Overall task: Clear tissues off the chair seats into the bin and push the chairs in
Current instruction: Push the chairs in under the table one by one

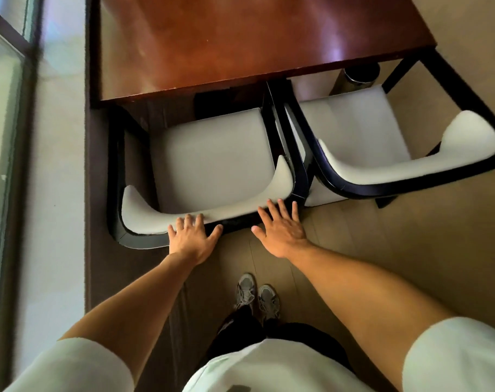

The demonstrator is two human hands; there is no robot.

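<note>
Two black-framed chairs with white cushions stand side by side at the near edge of a reddish-brown table [240, 43]. The left chair [212, 154] sits partly under the tabletop, and its seat is bare. My left hand [192, 236] and my right hand [283, 230] lie flat with straight, spread fingers against the back of its curved backrest. The right chair [359, 128] stands at a slight angle, its seat also bare. I see no tissue on either seat.
A dark cylindrical object [359, 77] stands on the floor under the table's right side. A glass wall with a dark frame [11, 137] runs along the left. My shoes [257, 295] are on the tan floor just behind the left chair.
</note>
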